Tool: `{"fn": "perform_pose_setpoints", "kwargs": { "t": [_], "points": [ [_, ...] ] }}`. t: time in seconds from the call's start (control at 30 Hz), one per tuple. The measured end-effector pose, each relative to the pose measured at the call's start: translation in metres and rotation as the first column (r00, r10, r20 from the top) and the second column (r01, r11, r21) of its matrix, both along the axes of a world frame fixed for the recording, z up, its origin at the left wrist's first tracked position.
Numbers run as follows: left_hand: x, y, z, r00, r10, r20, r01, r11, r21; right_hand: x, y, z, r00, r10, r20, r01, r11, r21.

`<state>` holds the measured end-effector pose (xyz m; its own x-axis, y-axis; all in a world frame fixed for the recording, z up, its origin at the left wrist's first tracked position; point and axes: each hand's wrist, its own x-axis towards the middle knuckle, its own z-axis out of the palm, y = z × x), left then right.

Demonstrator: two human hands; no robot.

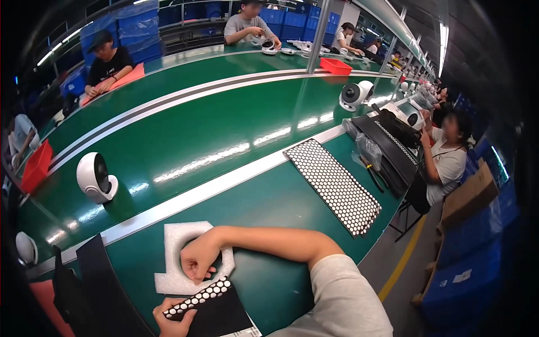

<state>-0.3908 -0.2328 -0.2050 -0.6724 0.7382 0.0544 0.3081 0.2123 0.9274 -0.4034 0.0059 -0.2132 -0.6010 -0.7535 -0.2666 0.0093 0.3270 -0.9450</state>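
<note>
My left hand [172, 321] is closed on the edge of a black sheet [216, 314], its thumb on top. A strip of white round dots [203, 296] runs along that sheet's upper edge. My right arm reaches across from the right, and my right hand [201, 257] hangs over a white foam piece [171, 247] with a round opening. Its fingers are curled in; anything between them is too small to make out. Farther right on the green bench lies a black sheet covered with white round dots [334, 188].
A white camera-like device [95, 177] stands on the green conveyor [196, 132]; others [352, 96] stand farther along. Cutters [375, 175] and a clear bag [368, 150] lie beside black sheets [393, 140] at right. Black material [104, 281] sits at left. Co-workers [449, 151] sit around the line.
</note>
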Motion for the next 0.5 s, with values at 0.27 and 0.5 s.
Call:
{"fn": "perform_pose_setpoints", "kwargs": {
  "t": [0.27,0.5],
  "points": [
    [-0.005,-0.005,0.003,0.999,-0.038,-0.033,0.04,0.998,0.051,-0.007,-0.007,-0.002,0.996,0.012,0.09,-0.01,0.999,-0.031],
    [-0.019,-0.006,-0.012,0.98,-0.055,-0.19,0.082,0.987,0.139,-0.077,0.016,0.07,0.864,-0.39,-0.318,0.391,0.918,-0.065]
  ]
}}
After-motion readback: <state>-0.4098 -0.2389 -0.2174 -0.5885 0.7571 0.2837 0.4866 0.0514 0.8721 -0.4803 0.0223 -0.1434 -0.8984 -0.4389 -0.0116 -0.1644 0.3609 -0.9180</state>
